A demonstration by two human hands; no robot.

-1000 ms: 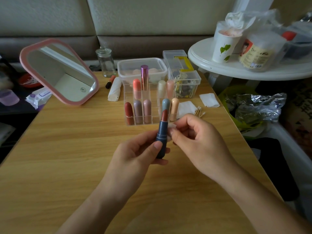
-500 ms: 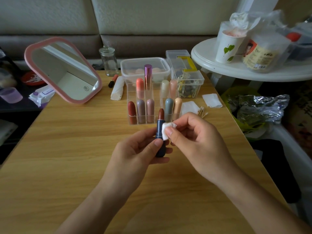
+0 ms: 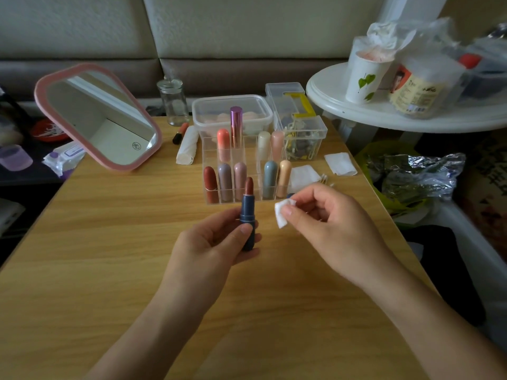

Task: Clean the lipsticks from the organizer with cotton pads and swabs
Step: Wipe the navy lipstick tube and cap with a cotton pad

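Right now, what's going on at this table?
A person is cleaning lipsticks at a table. The left hand grips an uncapped lipstick upright in front of the organizer. The right hand pinches a folded pad just beside it, not touching. Nine more lipsticks stand in the organizer. Spare pads and swabs lie to its right.
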